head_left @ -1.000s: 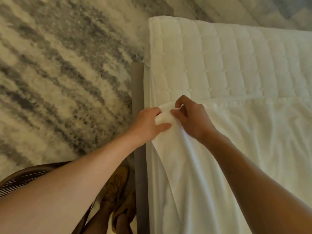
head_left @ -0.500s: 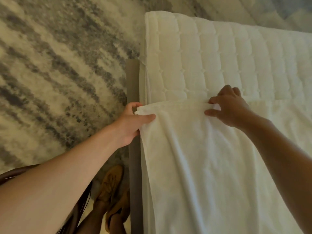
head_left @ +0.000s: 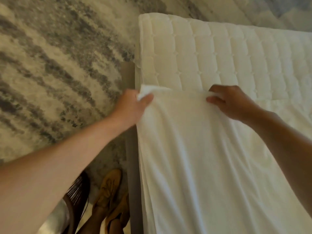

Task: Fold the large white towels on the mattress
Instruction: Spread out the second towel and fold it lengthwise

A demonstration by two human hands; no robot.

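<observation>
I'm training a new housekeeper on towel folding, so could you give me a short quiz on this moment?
1. True or false: the left hand and the right hand both grip the far edge of the towel.
2. Where does the left hand hold the towel? A) at its corner, by the side edge of the mattress; B) at its middle; C) nowhere.
3. Fill in: down beside the bed frame are tan ____.
Key: 1 true; 2 A; 3 shoes.
</observation>
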